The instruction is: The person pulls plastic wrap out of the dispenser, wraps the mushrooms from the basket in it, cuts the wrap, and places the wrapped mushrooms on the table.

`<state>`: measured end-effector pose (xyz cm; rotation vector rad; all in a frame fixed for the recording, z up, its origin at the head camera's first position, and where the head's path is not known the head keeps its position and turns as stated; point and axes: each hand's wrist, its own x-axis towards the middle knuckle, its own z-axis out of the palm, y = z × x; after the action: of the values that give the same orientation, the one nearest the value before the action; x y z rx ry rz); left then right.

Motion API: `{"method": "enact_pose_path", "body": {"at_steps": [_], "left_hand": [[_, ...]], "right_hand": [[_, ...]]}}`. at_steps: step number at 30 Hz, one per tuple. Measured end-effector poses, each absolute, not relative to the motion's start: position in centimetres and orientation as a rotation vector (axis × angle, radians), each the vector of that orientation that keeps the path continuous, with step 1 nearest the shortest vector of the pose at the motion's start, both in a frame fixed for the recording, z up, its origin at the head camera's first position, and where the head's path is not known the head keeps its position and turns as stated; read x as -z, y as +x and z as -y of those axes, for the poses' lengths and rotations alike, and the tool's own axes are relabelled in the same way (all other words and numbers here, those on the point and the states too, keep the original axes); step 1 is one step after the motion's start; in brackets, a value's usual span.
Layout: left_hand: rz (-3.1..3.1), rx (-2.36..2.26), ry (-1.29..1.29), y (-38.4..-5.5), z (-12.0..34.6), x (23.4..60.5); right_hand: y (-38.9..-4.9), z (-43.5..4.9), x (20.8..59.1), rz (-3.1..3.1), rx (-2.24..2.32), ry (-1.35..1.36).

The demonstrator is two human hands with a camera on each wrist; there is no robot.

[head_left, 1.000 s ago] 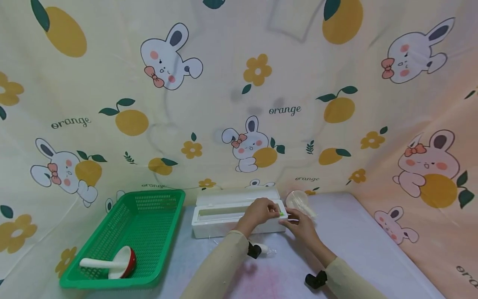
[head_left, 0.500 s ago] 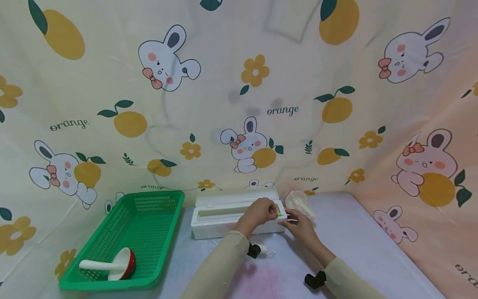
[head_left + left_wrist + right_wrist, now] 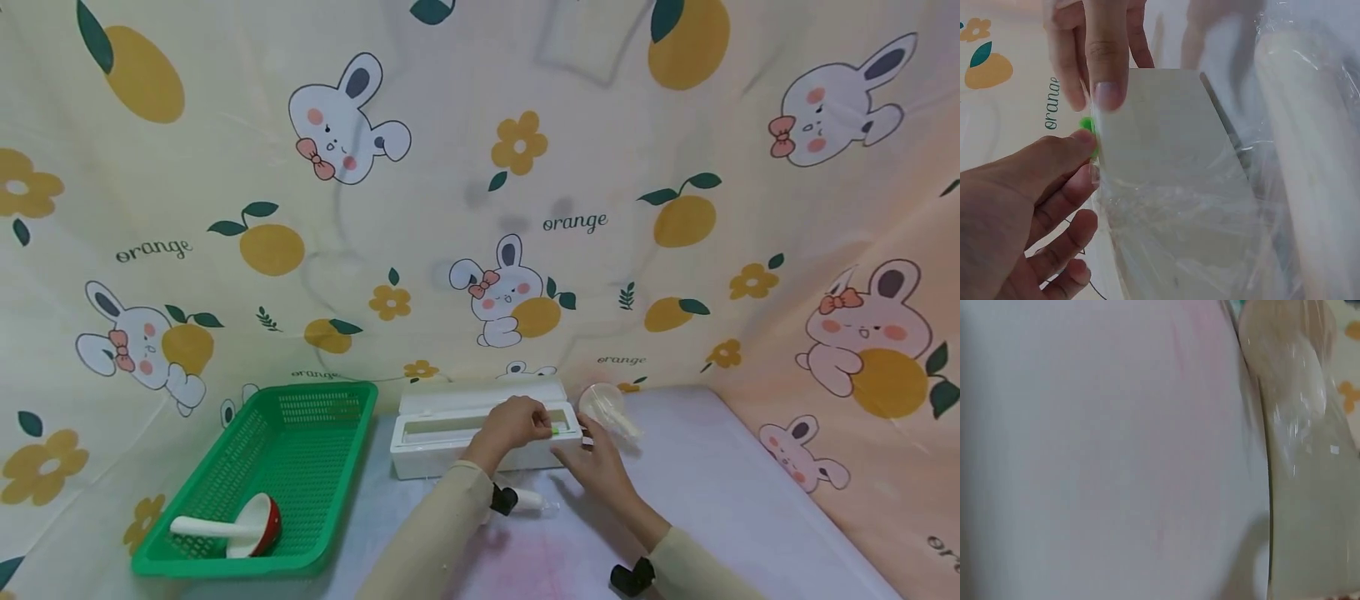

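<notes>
A long white box (image 3: 427, 463) with its lid raised at the back lies across the table, clear plastic film (image 3: 1172, 206) draped over its front. At its right end, my left hand (image 3: 513, 429) pinches a small bright green tab (image 3: 1087, 125) between thumb and forefinger; it looks like the slide cutter of a cling film box, right at the top edge. The other left fingers are loosely curled beside the box. My right hand (image 3: 600, 467) grips the box's right end, thumb (image 3: 1108, 90) pressed on the front face and fingers behind the rim.
To the left stands a green basket (image 3: 352, 492) with a red and white ladle (image 3: 243, 529) in it. A plastic-wrapped white item (image 3: 528, 500) lies in front of the box. Behind its right end rests a wrapped, round-ended pale item (image 3: 600, 404). A patterned cloth backs the table.
The green tab and my left fingers have moved slightly left along the box edge. My right hand has shifted its hold at the right end, its thumb lower on the front.
</notes>
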<state>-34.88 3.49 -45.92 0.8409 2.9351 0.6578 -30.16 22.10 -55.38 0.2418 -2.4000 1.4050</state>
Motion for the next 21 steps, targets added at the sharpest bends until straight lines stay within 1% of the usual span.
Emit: {"method": "enact_pose_path", "body": {"at_steps": [7,13,21], "left_hand": [[-2.926,-0.706,0.837,-34.8,-3.2,46.1],[-2.89,-0.793,0.816,-34.9,-2.9,46.4],[-2.881,-0.82,0.785,-35.0,-2.5,46.2]], "right_hand": [[-30.2,-20.2,55.9,2.445,-1.252,0.196],[-30.8,-19.5,56.1,2.465,-1.277,0.133],[-31.9,-19.3,56.0,2.403,-1.226,0.169]]}}
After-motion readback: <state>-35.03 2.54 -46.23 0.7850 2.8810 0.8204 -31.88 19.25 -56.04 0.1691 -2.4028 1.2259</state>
